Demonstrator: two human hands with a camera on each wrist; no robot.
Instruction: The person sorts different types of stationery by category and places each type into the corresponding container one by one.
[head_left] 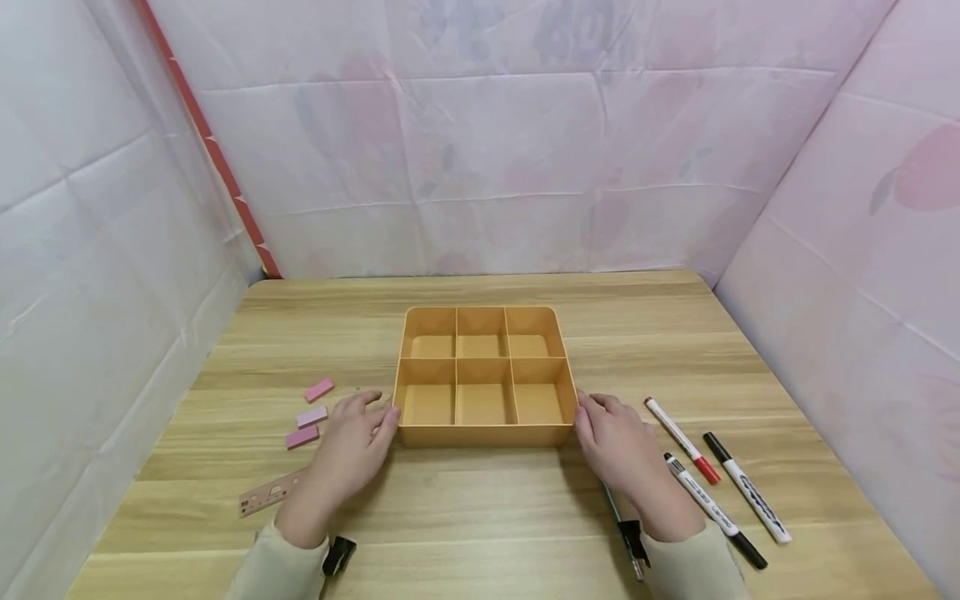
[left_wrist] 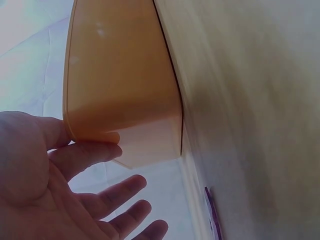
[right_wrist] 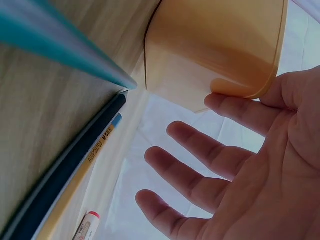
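A yellow-orange organiser box [head_left: 483,435] with two rows of compartments sits on the table between both hands. My left hand [head_left: 352,446] is at its front left corner. In the left wrist view, thumb and index finger pinch the rim at the box corner [left_wrist: 120,75], the other fingers spread apart. Mirroring it, my right hand [head_left: 618,446] grips the front right corner; in the right wrist view the index finger lies along the outer wall [right_wrist: 215,50] and the thumb tip is hidden at the rim. Its remaining fingers extend free.
Left on the table [head_left: 480,517] lie pink blocks [head_left: 318,389] and a pinkish ruler [head_left: 270,493]. A red-capped marker [head_left: 682,440] and black-capped markers [head_left: 750,492] are at the right. Close by the right hand are a yellow pencil [right_wrist: 80,175], a dark stick [right_wrist: 65,165] and a teal stick [right_wrist: 60,37].
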